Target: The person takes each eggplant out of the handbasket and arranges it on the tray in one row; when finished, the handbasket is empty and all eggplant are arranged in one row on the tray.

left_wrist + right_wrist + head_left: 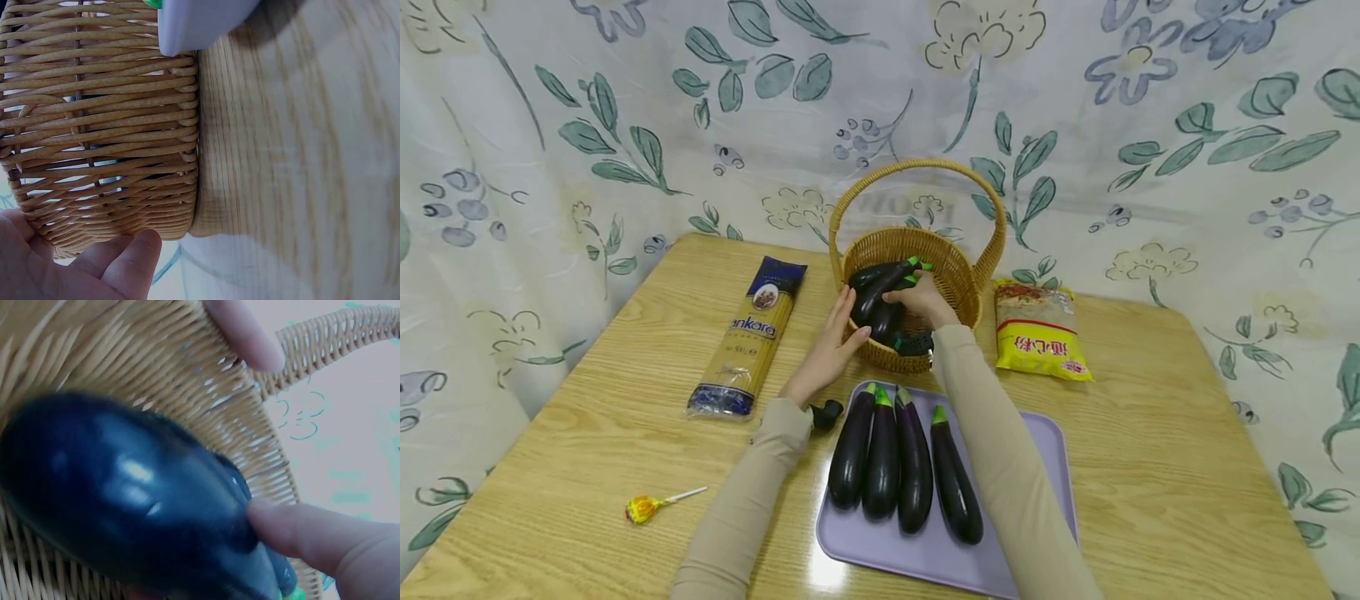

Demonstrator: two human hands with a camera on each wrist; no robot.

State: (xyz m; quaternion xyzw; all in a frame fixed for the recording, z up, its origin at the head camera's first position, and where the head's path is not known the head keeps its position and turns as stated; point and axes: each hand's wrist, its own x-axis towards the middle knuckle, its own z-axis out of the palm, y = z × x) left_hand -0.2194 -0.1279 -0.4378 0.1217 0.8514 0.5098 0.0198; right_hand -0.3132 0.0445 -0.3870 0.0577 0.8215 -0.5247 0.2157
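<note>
Head view bright and sharp, glare whitening the surface [827, 575]; wrist views dimmer, the right's glossy eggplant [131, 494] blurred.

The basket [951, 275], touched by the left hand [827, 352], is of woven wicker, ribbed and rather rough. Inside it, the eggplant [119, 494] at the right hand [927, 302] has smooth, very glossy skin. Nearer than the hands, the tray [872, 557] seems to be of smooth plastic, and the four eggplants [882, 467] on it are equally shiny. The counter [1150, 433] shows wood grain with a polished finish. Left of the hands, the spaghetti packet [748, 346] is of clear, shiny plastic film; right of them, the yellow packet [1042, 333] also looks like glossy plastic. Both sleeves [737, 500] are matt cloth, and the backdrop [880, 108] beyond the hands looks like creased cloth.
</note>
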